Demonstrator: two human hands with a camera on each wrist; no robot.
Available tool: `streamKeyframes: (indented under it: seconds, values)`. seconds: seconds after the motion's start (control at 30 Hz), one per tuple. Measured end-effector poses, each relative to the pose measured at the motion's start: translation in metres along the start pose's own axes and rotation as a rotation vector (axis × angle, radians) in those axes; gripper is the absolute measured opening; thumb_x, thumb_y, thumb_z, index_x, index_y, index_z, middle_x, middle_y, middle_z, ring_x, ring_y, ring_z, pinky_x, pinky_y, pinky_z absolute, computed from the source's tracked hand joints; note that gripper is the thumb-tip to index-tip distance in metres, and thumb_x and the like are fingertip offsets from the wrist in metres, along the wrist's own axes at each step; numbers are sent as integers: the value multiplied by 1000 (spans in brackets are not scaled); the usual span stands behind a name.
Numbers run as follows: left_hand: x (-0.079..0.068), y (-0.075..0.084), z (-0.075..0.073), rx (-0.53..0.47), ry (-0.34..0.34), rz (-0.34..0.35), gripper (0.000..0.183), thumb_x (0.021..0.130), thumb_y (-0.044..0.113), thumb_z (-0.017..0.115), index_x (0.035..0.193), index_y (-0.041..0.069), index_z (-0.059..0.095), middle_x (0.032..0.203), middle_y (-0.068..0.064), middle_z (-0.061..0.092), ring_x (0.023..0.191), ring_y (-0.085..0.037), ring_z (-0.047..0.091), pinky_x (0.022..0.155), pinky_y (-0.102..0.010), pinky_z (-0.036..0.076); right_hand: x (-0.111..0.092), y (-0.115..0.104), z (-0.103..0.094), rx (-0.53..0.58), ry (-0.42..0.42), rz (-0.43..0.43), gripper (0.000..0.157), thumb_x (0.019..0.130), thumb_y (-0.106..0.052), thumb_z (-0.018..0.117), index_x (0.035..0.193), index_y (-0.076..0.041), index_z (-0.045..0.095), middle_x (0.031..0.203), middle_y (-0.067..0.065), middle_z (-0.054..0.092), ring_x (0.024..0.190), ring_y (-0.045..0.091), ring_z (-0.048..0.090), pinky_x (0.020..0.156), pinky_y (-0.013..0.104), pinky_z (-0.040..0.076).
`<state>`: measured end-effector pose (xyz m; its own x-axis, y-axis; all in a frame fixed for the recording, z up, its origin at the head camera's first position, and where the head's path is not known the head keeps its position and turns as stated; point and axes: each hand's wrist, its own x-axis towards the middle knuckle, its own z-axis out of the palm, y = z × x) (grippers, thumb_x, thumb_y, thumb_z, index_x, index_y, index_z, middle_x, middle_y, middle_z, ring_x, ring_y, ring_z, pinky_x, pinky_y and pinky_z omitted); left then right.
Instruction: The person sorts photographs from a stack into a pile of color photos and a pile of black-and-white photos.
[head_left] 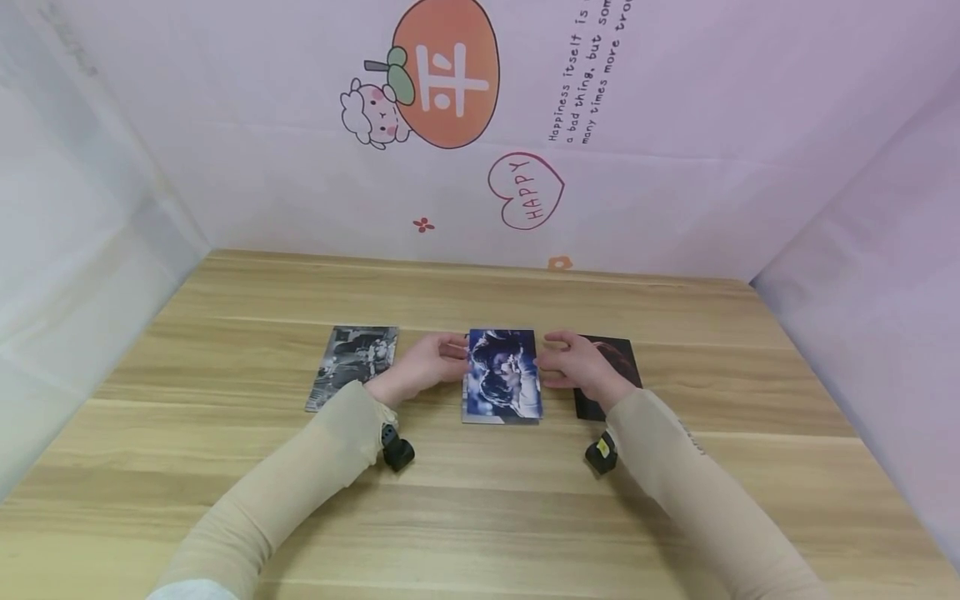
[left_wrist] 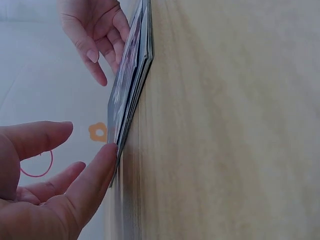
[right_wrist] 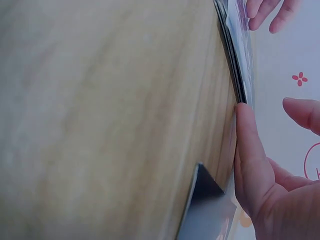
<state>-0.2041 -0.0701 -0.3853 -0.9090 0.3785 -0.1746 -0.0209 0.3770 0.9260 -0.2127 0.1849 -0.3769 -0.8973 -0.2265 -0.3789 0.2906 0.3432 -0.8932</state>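
Your sleeves [head_left: 288, 479] nearest camera, flanking stack [head_left: 501, 375] on table [head_left: 495, 517]. Your left hand [head_left: 422, 365] at stack's left edge, right hand [head_left: 583, 367] at right edge; fingers unclenched, fairly straight, fingertips touching stack. Grey card [head_left: 352, 367] left of stack; dark card [head_left: 621, 353] right, partly hidden.

We see blue, white and black on the middle picture [head_left: 501, 373], greyscale on the left picture [head_left: 350, 365], and near-black with reddish tones on the right picture [head_left: 618, 354]. We note brown wood grain streaking the bench [head_left: 495, 500], beige sleeves [head_left: 281, 479], and a pinkish-white sheet [head_left: 262, 175] with an orange fruit print [head_left: 480, 112].
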Motion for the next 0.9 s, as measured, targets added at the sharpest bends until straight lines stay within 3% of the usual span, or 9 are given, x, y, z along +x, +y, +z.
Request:
streamKeyframes:
  seconds: [0.13,0.4,0.9]
  values:
    - [0,1,-1,-8,3,-9,52,88,7,62,134,-7,44,130,-25,53,120,-35,53,97,-37,49,1,0,0,-3,5,6,65,93,-5,54,148,1,20,148,25,30,125,39,48,93,40,52]
    - [2,1,0,-1,26,-42,49,88,7,62,133,-6,46,129,-24,56,116,-34,56,96,-36,50,6,3,0,-20,31,18,64,92,-4,56,147,0,24,136,30,45,125,38,49,90,37,54]
    - [2,1,1,-93,38,-57,47,88,2,61,131,-9,45,129,-26,54,116,-36,56,95,-35,51,8,2,6,-47,58,21,61,91,1,54,146,-1,28,133,29,48,119,35,54,82,30,57]
